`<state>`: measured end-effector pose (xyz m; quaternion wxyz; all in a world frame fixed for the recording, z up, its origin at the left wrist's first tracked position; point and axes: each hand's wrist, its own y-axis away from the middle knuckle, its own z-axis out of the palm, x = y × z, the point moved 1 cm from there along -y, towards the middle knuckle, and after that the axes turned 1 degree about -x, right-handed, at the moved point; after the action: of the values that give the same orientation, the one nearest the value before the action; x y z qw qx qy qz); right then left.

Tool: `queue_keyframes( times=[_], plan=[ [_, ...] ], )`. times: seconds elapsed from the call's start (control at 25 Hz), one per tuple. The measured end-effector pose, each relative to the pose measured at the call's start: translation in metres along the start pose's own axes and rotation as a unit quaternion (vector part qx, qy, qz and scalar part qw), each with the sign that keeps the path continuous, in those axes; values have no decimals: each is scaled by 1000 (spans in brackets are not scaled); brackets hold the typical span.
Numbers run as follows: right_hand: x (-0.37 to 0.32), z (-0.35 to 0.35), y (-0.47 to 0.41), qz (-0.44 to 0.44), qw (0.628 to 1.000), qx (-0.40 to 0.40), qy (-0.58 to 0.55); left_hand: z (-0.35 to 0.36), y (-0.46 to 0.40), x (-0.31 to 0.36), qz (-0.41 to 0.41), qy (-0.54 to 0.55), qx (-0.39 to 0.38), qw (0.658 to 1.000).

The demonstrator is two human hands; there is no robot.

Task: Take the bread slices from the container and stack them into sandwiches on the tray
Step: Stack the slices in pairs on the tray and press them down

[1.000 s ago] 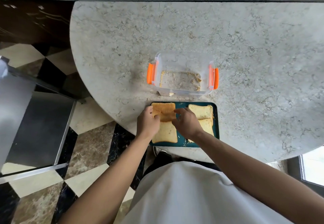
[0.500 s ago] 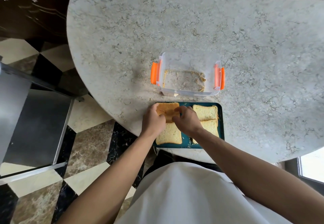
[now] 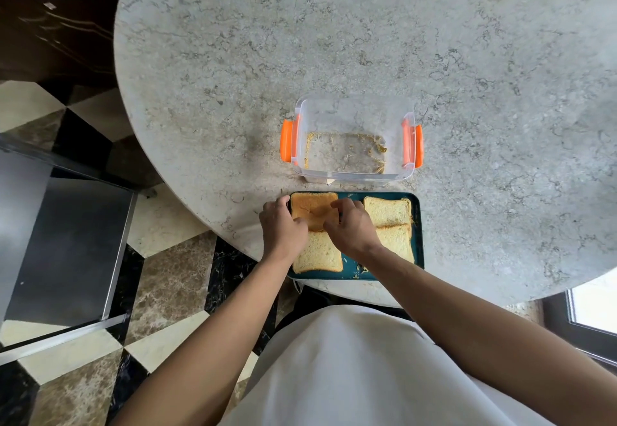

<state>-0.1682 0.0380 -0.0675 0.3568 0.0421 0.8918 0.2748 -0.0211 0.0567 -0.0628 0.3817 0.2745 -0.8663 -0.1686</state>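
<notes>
A dark teal tray (image 3: pixel 419 252) lies at the table's near edge. On it a browner bread slice (image 3: pixel 312 207) sits at the far left, with my left hand (image 3: pixel 282 228) on its left edge and my right hand (image 3: pixel 349 225) on its right side. A pale slice (image 3: pixel 319 253) lies in front of it. Two more pale slices (image 3: pixel 389 212) (image 3: pixel 397 240) fill the tray's right half. The clear container (image 3: pixel 354 135) with orange clips stands just beyond the tray and holds only crumbs.
The round marble table (image 3: pixel 367 58) stretches far beyond the container. To the left are a checkered floor (image 3: pixel 160 278) and a dark metal unit (image 3: pixel 60 245). A window frame (image 3: pixel 587 312) shows at the lower right.
Both hands stay on the browner slice at the tray's far left and have shifted slightly over it. The view has moved a little.
</notes>
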Motion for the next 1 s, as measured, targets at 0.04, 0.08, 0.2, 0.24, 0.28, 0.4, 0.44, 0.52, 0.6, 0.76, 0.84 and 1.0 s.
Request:
queue_keyframes(
  times=[0.04, 0.08, 0.2, 0.24, 0.28, 0.4, 0.44, 0.52, 0.6, 0.76, 0.84, 1.0],
  plan=[
    [0, 1, 0, 5, 1000, 4, -5, 0, -2, -2, -9, -6, -10, 1000],
    [0, 1, -1, 15, 1000, 6, -11, -1, -3, -4, -11, -13, -20, 1000],
    [-1, 2, -4, 42, 999, -3, -16, -3, -5, -7, 0, -19, -28, 999],
    [-1, 3, -6, 45, 999, -11, -10, -4, -6, -8, 1, -18, -24, 1000],
    [-2, 4, -7, 46, 999, -20, -5, -4, -7, -8, 0, -18, -21, 1000],
    [-3, 7, -7, 45, 998, -32, -7, -5, -7, -7, 0, -23, -15, 1000],
    [-3, 7, -7, 42, 999, -28, -10, -5, -6, -6, 5, -25, -14, 1000],
    [-5, 6, -9, 38, 999, -24, -19, -4, -5, -8, 15, -26, -15, 999],
    [-6, 3, -12, 34, 999, -24, -22, -4, -6, -10, 24, -30, -22, 999],
    [-8, 0, -16, 34, 999, -25, -29, -4, -7, -11, 31, -53, -34, 998],
    [-8, -1, -15, 32, 999, -26, -35, -4, -8, -11, 35, -62, -40, 997],
    [-5, -2, -6, 15, 999, -21, -24, -3, -2, -11, 38, -61, -22, 997]
  ],
)
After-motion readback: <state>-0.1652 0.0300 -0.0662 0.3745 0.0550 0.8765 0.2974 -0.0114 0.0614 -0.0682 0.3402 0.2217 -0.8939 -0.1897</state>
